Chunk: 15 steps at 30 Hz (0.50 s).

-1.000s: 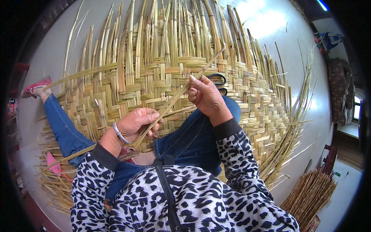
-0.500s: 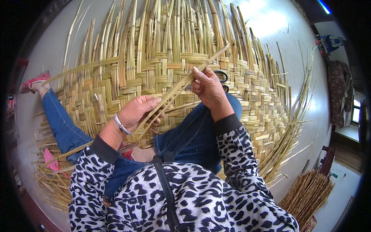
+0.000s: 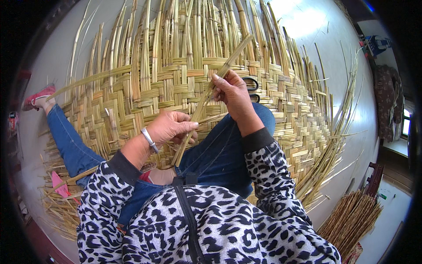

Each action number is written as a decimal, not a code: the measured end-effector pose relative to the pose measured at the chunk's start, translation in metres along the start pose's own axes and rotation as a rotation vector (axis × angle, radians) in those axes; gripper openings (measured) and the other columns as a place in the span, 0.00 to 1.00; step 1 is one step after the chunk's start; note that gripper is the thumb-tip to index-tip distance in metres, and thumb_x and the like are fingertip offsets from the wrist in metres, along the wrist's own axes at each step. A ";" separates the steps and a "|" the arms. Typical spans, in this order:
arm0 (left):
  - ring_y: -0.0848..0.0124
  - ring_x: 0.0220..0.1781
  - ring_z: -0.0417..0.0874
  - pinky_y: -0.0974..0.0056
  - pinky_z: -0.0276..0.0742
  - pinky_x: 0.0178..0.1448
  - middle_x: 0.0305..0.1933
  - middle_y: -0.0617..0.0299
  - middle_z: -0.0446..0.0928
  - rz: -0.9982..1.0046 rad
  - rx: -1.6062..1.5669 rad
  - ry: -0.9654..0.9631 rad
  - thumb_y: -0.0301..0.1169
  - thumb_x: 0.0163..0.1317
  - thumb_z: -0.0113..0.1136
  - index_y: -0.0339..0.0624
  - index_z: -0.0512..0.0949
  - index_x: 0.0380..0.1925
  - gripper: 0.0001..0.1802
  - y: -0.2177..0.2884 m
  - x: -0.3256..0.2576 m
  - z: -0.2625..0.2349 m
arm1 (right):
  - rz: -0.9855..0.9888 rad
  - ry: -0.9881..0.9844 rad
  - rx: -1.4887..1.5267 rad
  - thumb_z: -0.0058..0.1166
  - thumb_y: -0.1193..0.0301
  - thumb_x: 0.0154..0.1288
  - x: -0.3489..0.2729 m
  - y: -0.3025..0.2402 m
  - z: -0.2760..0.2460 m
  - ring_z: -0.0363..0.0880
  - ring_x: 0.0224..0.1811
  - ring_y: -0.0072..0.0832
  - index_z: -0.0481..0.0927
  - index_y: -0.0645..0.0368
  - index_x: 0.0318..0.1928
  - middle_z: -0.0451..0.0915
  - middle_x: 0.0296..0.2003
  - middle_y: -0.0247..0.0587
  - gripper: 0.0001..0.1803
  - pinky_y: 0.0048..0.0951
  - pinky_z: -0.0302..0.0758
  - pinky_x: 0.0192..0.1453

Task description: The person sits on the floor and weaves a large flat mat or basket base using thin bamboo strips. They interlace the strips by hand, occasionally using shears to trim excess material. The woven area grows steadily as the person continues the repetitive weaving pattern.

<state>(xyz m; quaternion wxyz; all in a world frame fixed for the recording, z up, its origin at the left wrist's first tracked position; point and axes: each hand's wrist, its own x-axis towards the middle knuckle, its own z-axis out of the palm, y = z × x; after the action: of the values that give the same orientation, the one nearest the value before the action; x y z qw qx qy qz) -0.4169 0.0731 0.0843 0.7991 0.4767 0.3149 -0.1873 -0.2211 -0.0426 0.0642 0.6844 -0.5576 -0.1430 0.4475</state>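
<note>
Between my hands I hold a bundle of split reed strips, slanting from my lap up to the far right. My left hand, with a silver bracelet at its wrist, pinches the strips near their lower end. Higher up, my right hand grips the same strips between thumb and fingers. Under both hands spreads a large woven reed mat, its unwoven ends fanning out at the far side. Black scissor handles show just right of my right hand, by my bent knee; the blades are hidden.
My legs in blue jeans rest on the mat. Long loose reeds lie along its right edge. A bundle of brown stalks stands at the lower right. A pink object lies among loose strips on the left.
The strips have swung steeper, their lower end moving right toward my lap. My left hand has shifted right; my right hand has moved slightly left and up. Both keep their hold.
</note>
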 end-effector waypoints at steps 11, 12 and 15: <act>0.75 0.26 0.83 0.70 0.80 0.30 0.26 0.60 0.82 0.219 0.166 0.168 0.30 0.61 0.67 0.33 0.79 0.30 0.10 -0.016 0.000 0.009 | 0.066 0.067 -0.154 0.62 0.70 0.64 0.009 0.003 -0.004 0.75 0.26 0.12 0.80 0.57 0.44 0.81 0.32 0.27 0.09 0.16 0.75 0.29; 0.75 0.26 0.83 0.71 0.80 0.30 0.26 0.60 0.82 0.201 0.164 0.178 0.30 0.61 0.68 0.33 0.79 0.30 0.10 -0.017 0.001 0.009 | 0.045 0.082 -0.186 0.62 0.70 0.64 0.009 0.005 -0.003 0.76 0.27 0.13 0.80 0.57 0.44 0.81 0.32 0.28 0.10 0.17 0.75 0.30; 0.74 0.25 0.84 0.71 0.80 0.29 0.26 0.59 0.82 0.154 0.137 0.154 0.32 0.61 0.68 0.34 0.78 0.31 0.11 -0.016 0.001 0.010 | 0.012 0.093 -0.196 0.63 0.70 0.64 0.010 0.006 -0.002 0.78 0.29 0.15 0.80 0.57 0.44 0.82 0.33 0.29 0.10 0.19 0.76 0.33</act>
<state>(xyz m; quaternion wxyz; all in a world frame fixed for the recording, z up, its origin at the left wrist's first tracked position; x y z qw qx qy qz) -0.4225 0.0569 0.0765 0.7500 0.5660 0.3243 -0.1095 -0.2169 -0.0363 0.0548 0.6296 -0.6430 -0.1508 0.4092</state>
